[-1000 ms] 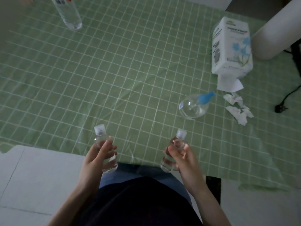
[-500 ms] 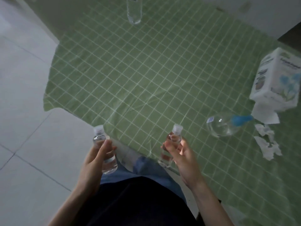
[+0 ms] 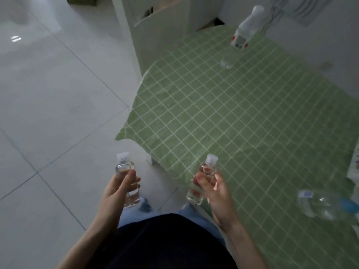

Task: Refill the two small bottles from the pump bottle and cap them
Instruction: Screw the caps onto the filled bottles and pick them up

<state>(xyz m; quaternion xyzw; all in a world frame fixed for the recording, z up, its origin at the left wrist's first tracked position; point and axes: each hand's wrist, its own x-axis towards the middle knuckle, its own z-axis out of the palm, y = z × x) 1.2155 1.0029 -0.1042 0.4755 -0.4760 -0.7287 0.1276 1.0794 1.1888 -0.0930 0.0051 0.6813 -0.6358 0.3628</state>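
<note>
Head view, lower centre of the frame: gripped in the left hand (image 3: 118, 189), fingers and thumb curled round its clear body, the left small bottle (image 3: 124, 167), roughly upright, white cap on, out over the pale tiled floor (image 3: 48, 94). Just to the right, pinched between thumb and fingertips of the right hand (image 3: 220, 194), the right small bottle (image 3: 208, 168), likewise capped, top leaning slightly right, over the near edge of the green checked cloth (image 3: 233, 117). At the lower right edge, lying on its side on the cloth and well apart from both hands, the pump bottle (image 3: 318, 205), clear-bodied and blurred, blue pump head (image 3: 349, 205) toward the right border. At the upper right, on the far end of the cloth, a water bottle (image 3: 246, 30) with a red-and-white label. In the upper centre, beyond the cloth's corner, a white cabinet (image 3: 161, 30). Along the bottom edge, a dark top (image 3: 165, 243) and blue jeans (image 3: 136, 212).
</note>
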